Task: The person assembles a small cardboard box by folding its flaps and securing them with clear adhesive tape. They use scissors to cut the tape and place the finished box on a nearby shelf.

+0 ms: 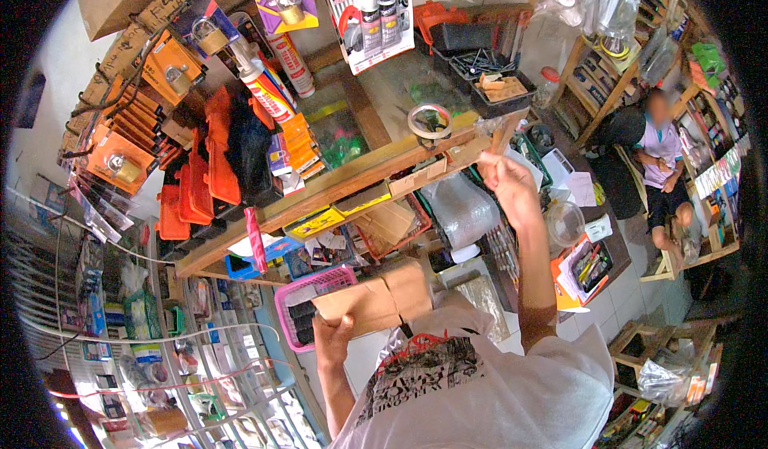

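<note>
My left hand (332,337) grips the near left end of a brown cardboard box (368,301), its thumb along the side. The box lies close against my white shirt, with a dark line across its middle. My right hand (510,189) is raised beside the wooden counter edge (360,177), with its fingers curled together. Whatever those fingertips may hold is too small to make out. A roll of tape (430,122) rests on the counter a little to the left of that hand.
Under my left hand stands a pink basket (292,329). Orange tools (192,189) and hanging padlocks crowd the far left. A black tray (504,89) of small parts sits at the back. Another person (660,153) sits at the right beside wooden shelves.
</note>
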`<state>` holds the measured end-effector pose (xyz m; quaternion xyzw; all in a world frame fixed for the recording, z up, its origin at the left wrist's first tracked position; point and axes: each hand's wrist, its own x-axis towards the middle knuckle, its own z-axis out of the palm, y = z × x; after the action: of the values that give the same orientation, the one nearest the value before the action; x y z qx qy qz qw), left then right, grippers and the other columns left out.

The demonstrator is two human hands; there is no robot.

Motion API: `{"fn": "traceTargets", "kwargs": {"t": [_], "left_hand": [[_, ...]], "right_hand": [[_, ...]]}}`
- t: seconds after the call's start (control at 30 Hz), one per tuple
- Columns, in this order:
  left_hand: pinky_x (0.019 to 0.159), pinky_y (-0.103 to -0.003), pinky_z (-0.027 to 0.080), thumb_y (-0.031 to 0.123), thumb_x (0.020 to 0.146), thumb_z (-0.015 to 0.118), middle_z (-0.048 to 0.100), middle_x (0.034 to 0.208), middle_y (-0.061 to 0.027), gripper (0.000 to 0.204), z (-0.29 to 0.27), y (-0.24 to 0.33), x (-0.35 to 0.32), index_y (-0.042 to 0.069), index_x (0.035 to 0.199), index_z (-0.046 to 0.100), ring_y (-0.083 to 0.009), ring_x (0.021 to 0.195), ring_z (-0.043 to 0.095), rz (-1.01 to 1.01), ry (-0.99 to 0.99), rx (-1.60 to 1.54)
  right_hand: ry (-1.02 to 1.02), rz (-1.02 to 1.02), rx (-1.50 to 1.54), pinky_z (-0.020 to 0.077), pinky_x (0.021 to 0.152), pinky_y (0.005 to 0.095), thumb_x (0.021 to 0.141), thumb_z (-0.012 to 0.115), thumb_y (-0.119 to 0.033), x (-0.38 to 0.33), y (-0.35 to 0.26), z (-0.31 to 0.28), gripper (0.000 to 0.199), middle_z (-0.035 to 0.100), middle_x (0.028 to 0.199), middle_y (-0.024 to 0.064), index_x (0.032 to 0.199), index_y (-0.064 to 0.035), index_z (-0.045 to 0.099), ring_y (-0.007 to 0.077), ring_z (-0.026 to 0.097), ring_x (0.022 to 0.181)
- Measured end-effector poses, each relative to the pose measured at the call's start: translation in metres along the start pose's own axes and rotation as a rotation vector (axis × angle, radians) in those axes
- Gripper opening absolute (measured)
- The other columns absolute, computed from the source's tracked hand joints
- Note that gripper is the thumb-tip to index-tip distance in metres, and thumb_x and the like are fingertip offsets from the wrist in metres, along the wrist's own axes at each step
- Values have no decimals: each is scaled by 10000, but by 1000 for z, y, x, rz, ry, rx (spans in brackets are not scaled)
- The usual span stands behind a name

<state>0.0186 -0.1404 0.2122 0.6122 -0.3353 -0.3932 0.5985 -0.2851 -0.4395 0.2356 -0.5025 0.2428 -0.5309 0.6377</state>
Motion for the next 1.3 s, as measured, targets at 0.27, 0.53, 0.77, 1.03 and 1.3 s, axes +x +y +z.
{"fn": "traceTargets", "kwargs": {"t": [0.27, 0.53, 0.77, 1.03, 1.3], "left_hand": [[538, -237, 426, 374, 1039, 468, 629, 745, -14, 420, 29, 62, 42, -9, 990, 633, -68, 613, 551, 546, -70, 194], [487, -303, 468, 81, 951, 654, 691, 779, -90, 242, 64, 118, 62, 27, 1181, 602, -143, 517, 598, 629, -285, 474], [505, -329, 495, 53, 861, 752, 712, 791, -94, 235, 69, 115, 64, 48, 1056, 620, -222, 548, 646, 815, -235, 552], [475, -351, 447, 60, 791, 797, 694, 748, -63, 281, 59, 112, 65, 87, 980, 590, -230, 518, 610, 1046, -138, 789], [467, -340, 424, 48, 779, 797, 653, 692, -33, 318, 55, 101, 70, 86, 1014, 586, -219, 507, 588, 1112, -86, 858]], "right_hand": [[-545, -45, -363, 435, 782, 277, 1016, 572, -279, -34, -66, 93, 325, 612, 851, 30, 1153, -22, 716, 130, 553, 824], [-610, -443, -733, 431, 815, 347, 909, 665, -90, -38, -76, 137, 206, 672, 940, 24, 1102, -93, 738, 225, 582, 863], [-606, -518, -790, 394, 777, 361, 858, 705, -76, -40, -77, 150, 201, 654, 908, 30, 1056, -87, 736, 250, 536, 822], [-635, -418, -799, 404, 869, 410, 889, 705, -170, -42, -69, 153, 182, 613, 890, 56, 1053, -92, 716, 281, 561, 984], [-501, -482, -898, 404, 811, 363, 873, 709, -101, -49, -68, 164, 270, 643, 901, 49, 1141, -81, 729, 257, 537, 874]]}}
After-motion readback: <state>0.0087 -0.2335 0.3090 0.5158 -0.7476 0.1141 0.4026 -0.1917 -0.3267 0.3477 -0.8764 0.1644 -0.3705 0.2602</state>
